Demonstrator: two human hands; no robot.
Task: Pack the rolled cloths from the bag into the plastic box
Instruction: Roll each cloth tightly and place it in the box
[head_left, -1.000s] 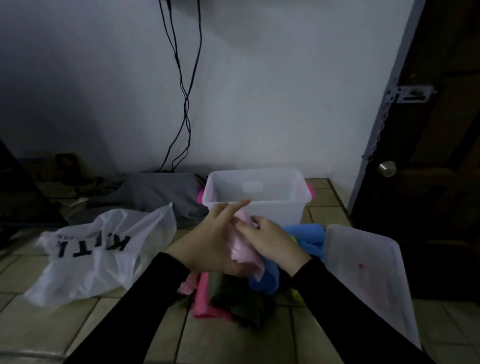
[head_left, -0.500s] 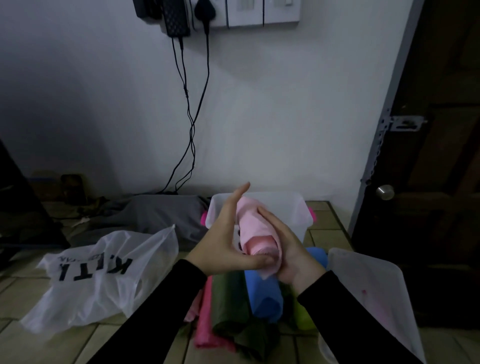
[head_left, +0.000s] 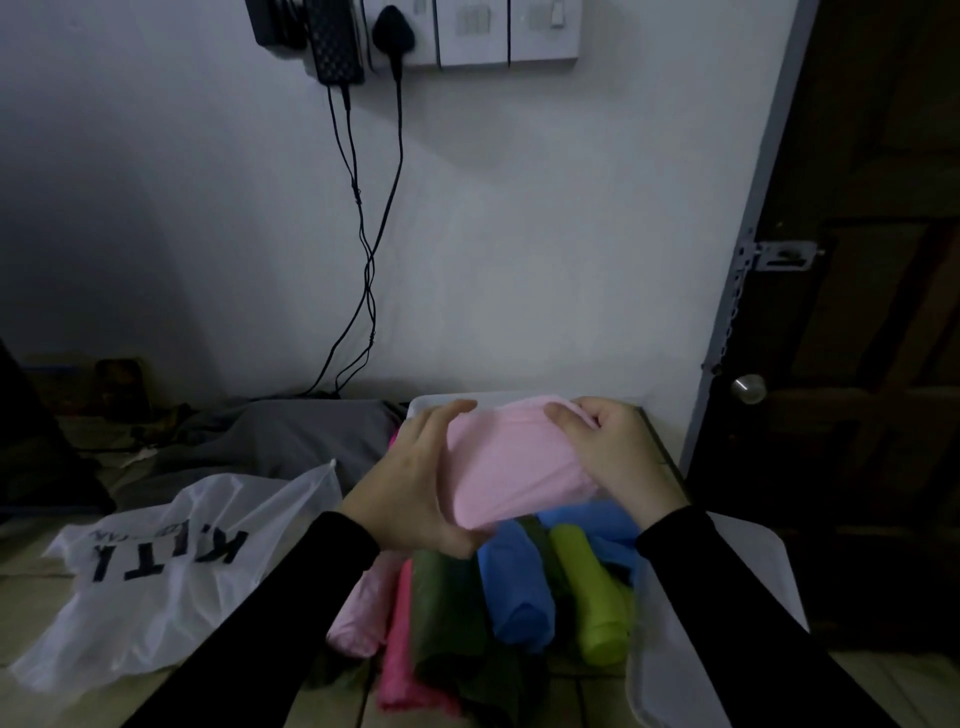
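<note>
**Pink roll held over the box**

Tiled floor (head_left: 78, 566) meets a white wall. On it lie a white plastic bag (head_left: 171, 577), the plastic box (head_left: 431, 402), mostly hidden, and rolled cloths (head_left: 514, 587) in blue, green, dark green and pink. Left hand (head_left: 410, 488) and right hand (head_left: 618, 457) hold a pale pink cloth (head_left: 514, 462), smooth and loosely rolled, fingers clamped on its ends, just above the box.
</note>
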